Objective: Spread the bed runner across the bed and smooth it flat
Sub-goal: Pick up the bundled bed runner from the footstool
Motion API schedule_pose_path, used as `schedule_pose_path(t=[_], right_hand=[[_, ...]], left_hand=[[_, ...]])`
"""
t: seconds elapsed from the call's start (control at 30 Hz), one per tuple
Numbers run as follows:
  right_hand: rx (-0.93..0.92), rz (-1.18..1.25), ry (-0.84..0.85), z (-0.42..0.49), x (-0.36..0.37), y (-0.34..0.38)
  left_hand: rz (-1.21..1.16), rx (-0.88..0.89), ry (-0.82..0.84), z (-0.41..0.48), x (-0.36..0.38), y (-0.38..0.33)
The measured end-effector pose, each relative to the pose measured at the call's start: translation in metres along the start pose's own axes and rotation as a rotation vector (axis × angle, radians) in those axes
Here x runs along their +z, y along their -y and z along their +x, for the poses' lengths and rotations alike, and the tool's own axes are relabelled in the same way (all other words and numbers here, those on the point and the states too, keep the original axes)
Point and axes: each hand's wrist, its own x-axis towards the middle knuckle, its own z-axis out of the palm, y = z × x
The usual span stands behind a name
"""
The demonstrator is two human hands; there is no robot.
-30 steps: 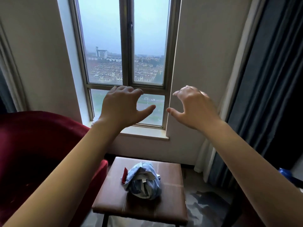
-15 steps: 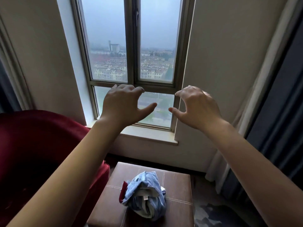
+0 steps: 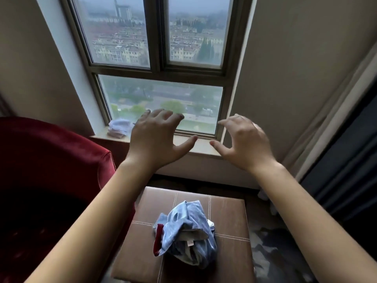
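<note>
1. Blue crumpled cloth bundle (image 3: 186, 231) sits balled on the brown leather stool surface (image 3: 230, 217); bunched, so its long axis cannot be told.
2. Left hand (image 3: 155, 139) and right hand (image 3: 244, 144) hover apart, fingers spread, half-curled, empty.

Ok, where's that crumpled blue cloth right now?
In the head view the crumpled blue cloth lies low and centre, on top of the brown stool, just right of the red armchair.

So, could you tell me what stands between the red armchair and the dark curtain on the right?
In the head view, a brown stool stands there, with a crumpled blue cloth lying on its top.
</note>
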Motion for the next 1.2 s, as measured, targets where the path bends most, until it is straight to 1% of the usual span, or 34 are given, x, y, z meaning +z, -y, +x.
schedule_pose_path(t=[0.1, 0.2, 0.37, 0.6, 0.8, 1.0, 1.2], right_hand=[[0.007, 0.027, 0.028, 0.010, 0.042, -0.002], [0.007, 0.042, 0.087, 0.006, 0.090, -0.007], [0.049, 0.063, 0.183, -0.012, 0.165, -0.026], [0.067, 0.079, 0.404, -0.057, 0.269, -0.060], [0.040, 0.102, 0.527, -0.101, 0.353, -0.077], [0.025, 0.132, 0.689, -0.150, 0.429, -0.077], [0.010, 0.150, 0.713, -0.173, 0.484, -0.074]], left_hand=[[-0.026, 0.023, 0.013, 0.007, 0.043, 0.020], [-0.058, 0.042, 0.062, 0.005, 0.089, 0.034], [-0.098, 0.028, 0.193, -0.011, 0.166, 0.042], [-0.142, -0.002, 0.388, -0.061, 0.271, 0.044], [-0.161, 0.006, 0.493, -0.119, 0.357, 0.046], [-0.142, -0.015, 0.642, -0.167, 0.421, 0.047], [-0.143, -0.052, 0.733, -0.200, 0.467, 0.048]])
